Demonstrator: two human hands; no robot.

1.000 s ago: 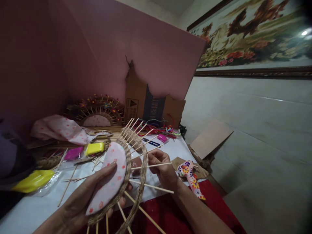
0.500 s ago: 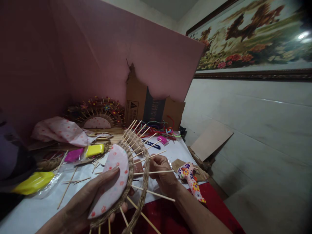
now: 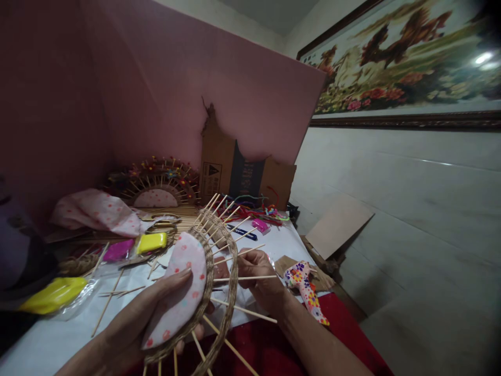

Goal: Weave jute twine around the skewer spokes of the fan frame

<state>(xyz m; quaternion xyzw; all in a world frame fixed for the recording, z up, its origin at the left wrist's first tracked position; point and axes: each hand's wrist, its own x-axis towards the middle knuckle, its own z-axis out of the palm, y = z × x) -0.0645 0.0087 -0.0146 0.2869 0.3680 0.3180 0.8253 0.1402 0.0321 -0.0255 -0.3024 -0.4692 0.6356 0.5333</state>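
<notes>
My left hand (image 3: 156, 300) grips a half-round craft piece faced with pink floral cloth (image 3: 182, 292), thumb on the cloth and fingers curled behind. Thin wooden sticks (image 3: 254, 313) fan out from its twine-wrapped edge. Across the sticks runs an outer arc of braided twine (image 3: 234, 279). My right hand (image 3: 258, 274) is closed at the right side of this arc, its bent fingers pinching the twine between two sticks. The fingertips are partly hidden behind the arc.
Yellow clay packs (image 3: 152, 242), a magenta pack (image 3: 118, 250), loose sticks (image 3: 111, 300) and patterned cloth (image 3: 97, 211) lie left. A blue utility knife (image 3: 245, 233) and a flowered figure (image 3: 307, 290) lie right. Behind stand a similar finished-looking piece (image 3: 156, 197) and cardboard (image 3: 219, 156).
Both hands keep their hold on the craft piece. My right hand and the stick ends beside it have shifted very slightly left.
</notes>
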